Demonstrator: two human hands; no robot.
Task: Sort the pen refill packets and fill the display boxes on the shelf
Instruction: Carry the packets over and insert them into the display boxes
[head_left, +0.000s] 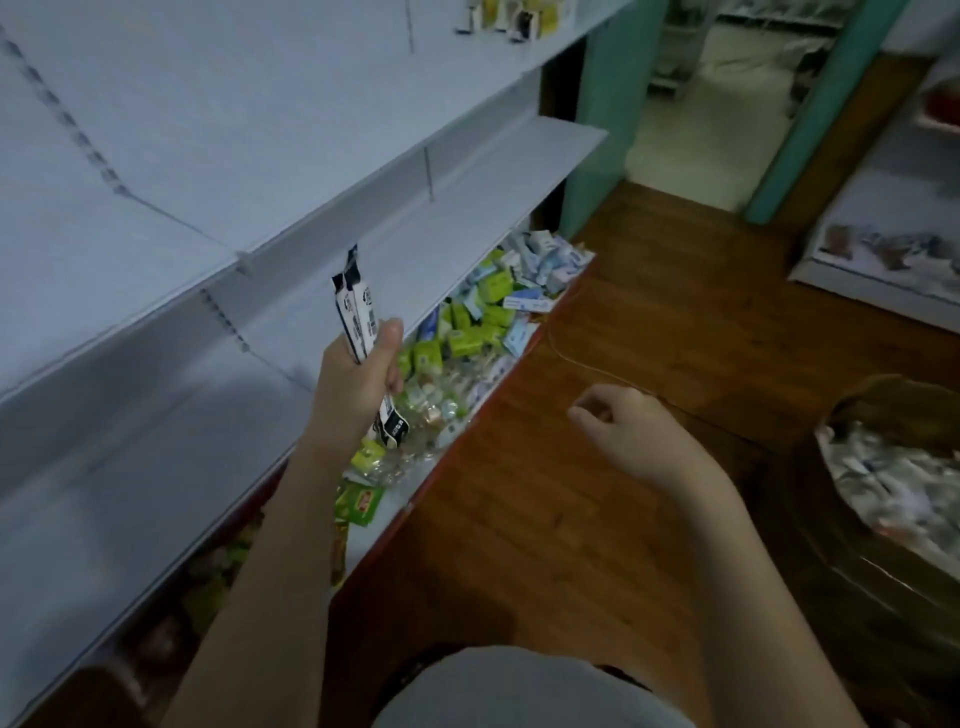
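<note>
The left hand (361, 374) is raised in front of the shelf unit (218, 218), its fingers and thumb curled tight round a small bundle of pen refill packets (358, 317). These long, thin black-and-white packets stand nearly upright in the fist, their tops poking above the thumb and their lower ends sticking out beneath the hand. The right hand (618, 423) hangs over the wooden floor (649, 332) with its fingers loosely curled and nothing in them.

The shelf unit is pale and tall, with several bare boards slanting across the left of the view. Its bottom shelf (382, 525) holds a loose heap of small boxes (483, 312), green ones and blue-and-white ones, mixed with clear plastic wrappers (436, 405) just below the held packets. Whether any of these are display boxes cannot be told.

At the right edge stands a brown cardboard carton (883, 587), open at the top and filled with a blurred mass of pale packets (893, 478). Farther back on the right, a low white shelf (883, 249) carries a few blurred items.

On the top board, a few small yellow and black items (519, 15) stand in a row.
</note>
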